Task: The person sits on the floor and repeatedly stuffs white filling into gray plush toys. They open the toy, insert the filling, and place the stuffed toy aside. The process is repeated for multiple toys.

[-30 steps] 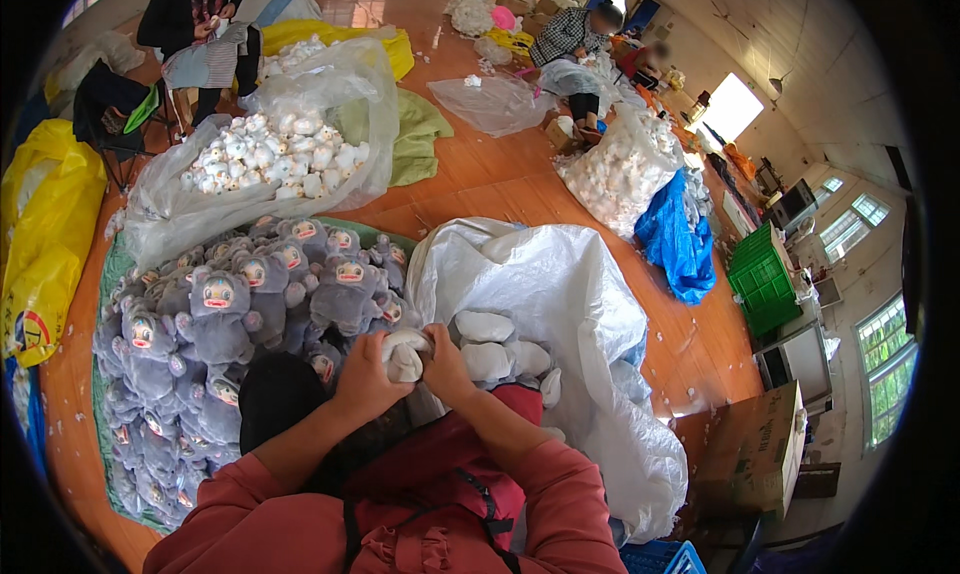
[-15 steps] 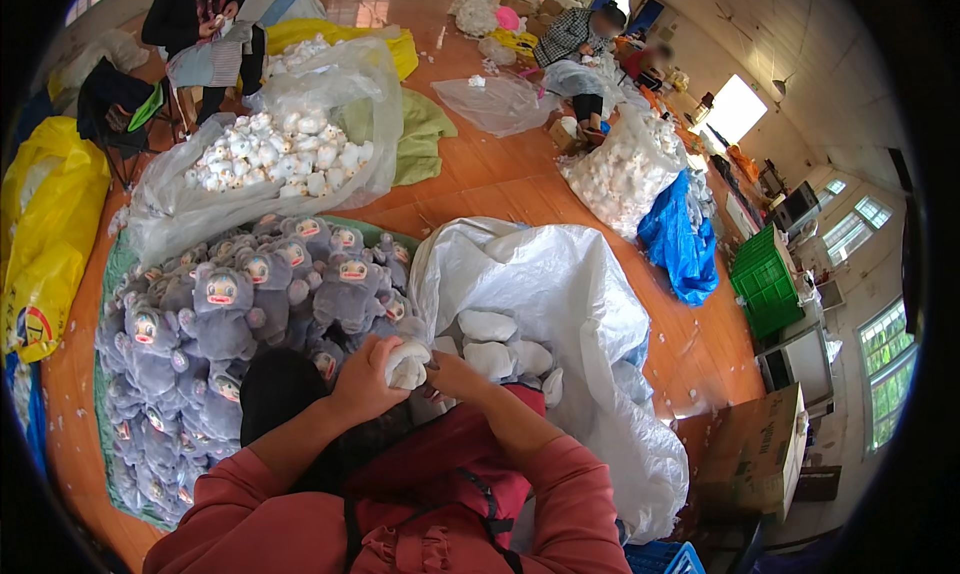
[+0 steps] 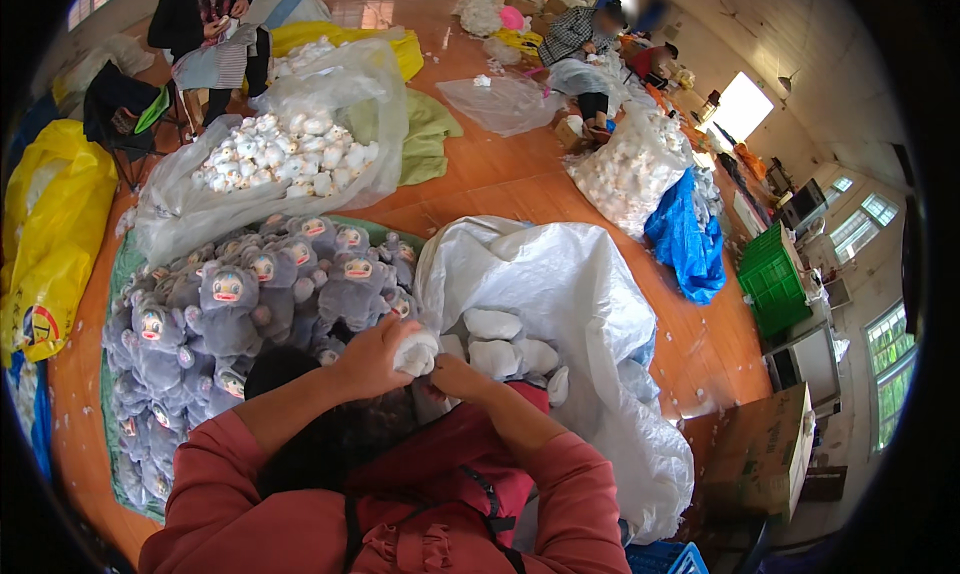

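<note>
In my left hand [image 3: 374,360] is a small white stuffed plush piece [image 3: 416,354], with the fingers wrapped round it. My right hand [image 3: 458,377] is closed just beside its lower right edge; whatever its fingers pinch is too small to make out. Several similar white stuffed pieces [image 3: 494,359] lie beyond my right hand, in the mouth of a large white woven sack [image 3: 545,259]. To the left of my arms is a big heap of grey plush toys [image 3: 228,319] with small faces. A red cloth [image 3: 510,424] covers my lap.
Ahead, a clear plastic bag [image 3: 375,104] holds many white plush pieces. A yellow sack [image 3: 60,224] stands at far left. On the right are a blue bag [image 3: 688,239], a green crate [image 3: 770,279] and a cardboard box [image 3: 745,449]. Two seated people [image 3: 205,34] [image 3: 575,39] work farther off.
My left hand and the white plush piece have shifted slightly to the right and turned a little. My right hand stays close beside it, and the whole view has moved slightly.
</note>
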`<state>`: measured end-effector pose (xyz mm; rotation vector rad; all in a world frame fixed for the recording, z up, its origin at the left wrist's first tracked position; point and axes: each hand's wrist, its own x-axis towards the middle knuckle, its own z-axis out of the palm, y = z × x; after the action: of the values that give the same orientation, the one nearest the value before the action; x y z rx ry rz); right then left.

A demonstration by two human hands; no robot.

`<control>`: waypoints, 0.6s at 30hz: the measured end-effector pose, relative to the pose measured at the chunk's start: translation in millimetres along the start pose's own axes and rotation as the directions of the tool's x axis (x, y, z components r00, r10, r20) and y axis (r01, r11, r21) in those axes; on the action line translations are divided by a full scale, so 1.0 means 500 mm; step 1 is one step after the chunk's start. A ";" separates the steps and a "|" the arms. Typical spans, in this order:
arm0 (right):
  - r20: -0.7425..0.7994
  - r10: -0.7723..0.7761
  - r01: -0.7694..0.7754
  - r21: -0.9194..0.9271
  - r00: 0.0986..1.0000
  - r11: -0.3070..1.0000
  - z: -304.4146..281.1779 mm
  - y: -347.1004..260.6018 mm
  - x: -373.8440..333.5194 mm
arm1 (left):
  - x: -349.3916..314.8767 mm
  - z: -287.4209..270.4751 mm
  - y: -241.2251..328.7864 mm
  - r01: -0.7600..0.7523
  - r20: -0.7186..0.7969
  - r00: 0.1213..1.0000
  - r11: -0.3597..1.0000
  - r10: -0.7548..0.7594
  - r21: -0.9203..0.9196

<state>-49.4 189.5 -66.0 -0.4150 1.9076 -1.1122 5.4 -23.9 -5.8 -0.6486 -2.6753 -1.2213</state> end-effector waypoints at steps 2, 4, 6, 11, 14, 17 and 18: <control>-0.075 -0.075 0.069 -0.086 0.994 0.994 -0.002 -0.020 -0.011 | 0.011 -0.017 0.002 0.063 -0.028 0.998 0.998 -0.062 0.025; -0.104 -0.187 0.179 -0.088 0.977 0.980 0.003 -0.013 -0.010 | 0.018 -0.024 0.001 0.105 -0.044 0.994 0.994 -0.104 0.037; -0.135 -0.259 0.244 -0.116 0.956 0.963 0.003 -0.012 -0.011 | 0.025 -0.025 -0.003 0.126 -0.045 0.991 0.991 -0.124 0.035; -0.133 -0.267 0.234 -0.219 0.955 0.947 0.001 -0.059 -0.023 | 0.022 -0.006 -0.048 0.090 -0.137 0.987 0.995 -0.084 0.036; -0.157 -0.265 0.228 -0.221 0.951 0.948 0.010 -0.080 -0.038 | 0.027 0.005 -0.059 0.109 -0.162 0.982 0.992 -0.097 0.068; -0.158 -0.328 0.286 -0.239 0.931 0.928 0.027 -0.047 -0.019 | 0.039 0.016 -0.051 0.137 -0.202 0.973 0.984 -0.113 0.110; -0.133 -0.351 0.311 -0.253 0.927 0.916 0.032 -0.039 -0.013 | 0.044 0.022 -0.052 0.132 -0.237 0.966 0.983 -0.098 0.131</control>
<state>-35.3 174.7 -50.1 -0.8199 2.1869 -1.1798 -25.1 -23.4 -24.8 -0.3125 -2.6049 -1.0405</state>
